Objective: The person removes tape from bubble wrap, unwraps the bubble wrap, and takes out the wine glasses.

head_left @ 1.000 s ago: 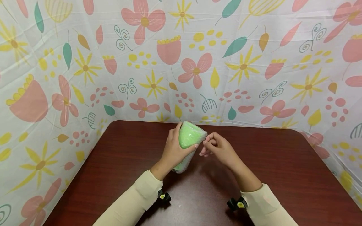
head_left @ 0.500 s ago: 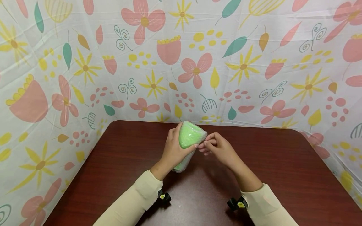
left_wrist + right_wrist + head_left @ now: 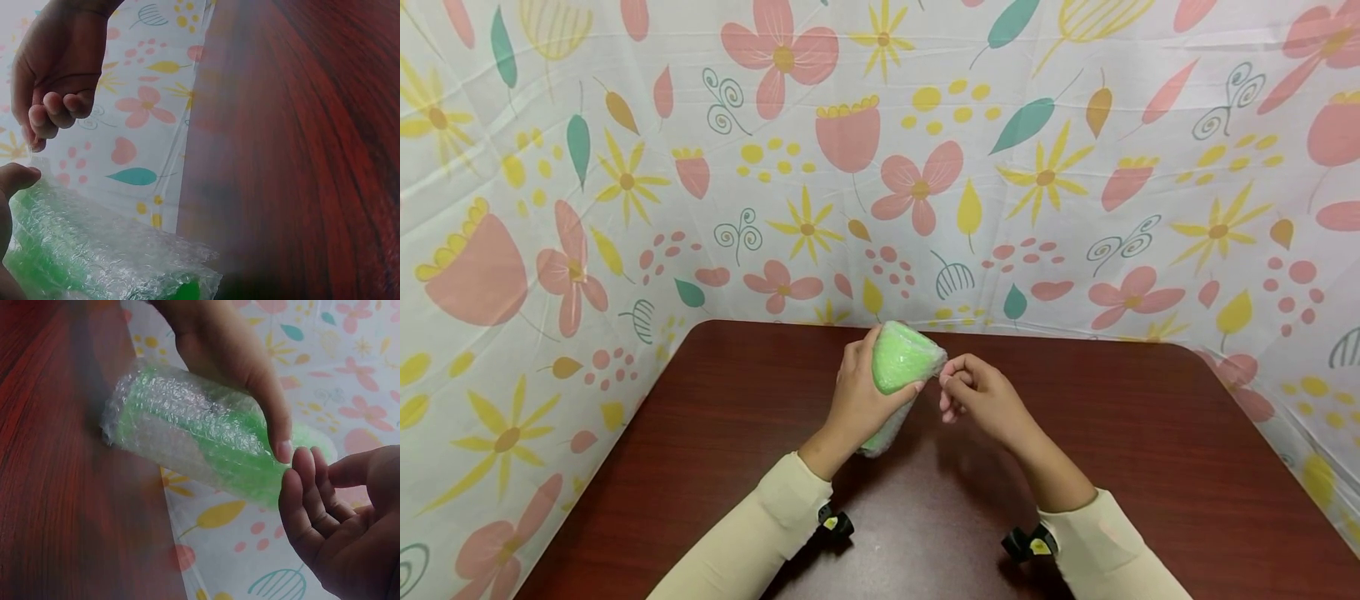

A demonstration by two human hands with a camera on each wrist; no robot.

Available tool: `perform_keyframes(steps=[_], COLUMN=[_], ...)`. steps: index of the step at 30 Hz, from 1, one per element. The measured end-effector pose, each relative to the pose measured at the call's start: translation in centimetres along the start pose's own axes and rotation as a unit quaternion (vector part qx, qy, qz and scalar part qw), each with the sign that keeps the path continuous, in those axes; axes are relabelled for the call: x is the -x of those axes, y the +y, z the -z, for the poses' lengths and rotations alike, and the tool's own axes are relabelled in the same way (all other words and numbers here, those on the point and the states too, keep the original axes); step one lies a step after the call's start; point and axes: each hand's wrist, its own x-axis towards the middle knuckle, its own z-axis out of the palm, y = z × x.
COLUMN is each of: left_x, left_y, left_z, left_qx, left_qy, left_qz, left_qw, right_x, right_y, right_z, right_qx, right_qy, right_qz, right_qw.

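Observation:
A bright green object wrapped in bubble wrap [image 3: 901,360] is tilted above the table, its far end near the table's back edge. My left hand [image 3: 867,387] grips it from the left side, thumb across the near face. At the package's right corner, my right hand [image 3: 988,396] pinches with thumb and forefinger, the other fingers curled. In the left wrist view a clear strip of film [image 3: 39,164] runs from these fingertips to the bubble wrap [image 3: 112,244], beside the left thumb. The right wrist view shows green [image 3: 244,456] through the clear wrap.
The dark red-brown wooden table [image 3: 737,400] has rounded back corners. A white floral cloth [image 3: 917,125] hangs behind it and along both sides. Both sleeves [image 3: 775,508] carry black wrist cameras [image 3: 1028,542] that sit low over the table.
My right fingertips first close in on the package's corner, then draw slightly right, away from it. The package tips a little left; my left hand keeps its grip.

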Motion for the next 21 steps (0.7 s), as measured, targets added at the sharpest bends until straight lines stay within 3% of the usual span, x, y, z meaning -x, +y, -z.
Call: perform_keyframes(steps=[11, 21], left_x=[0.10, 0.22], left_y=[-0.01, -0.09], left_z=[-0.08, -0.28], left_qx=[-0.012, -0.026], left_qy=[0.004, 0.001], left_qz=[-0.003, -0.030], left_qw=[0.9999, 0.9992], right_x=[-0.02, -0.26], right_y=[-0.08, 0.36], right_z=[-0.15, -0.13], right_qx=[-0.007, -0.002], right_qy=[-0.007, -0.018], right_qz=[0.017, 0.004], right_qw=[0.9998, 0.9998])
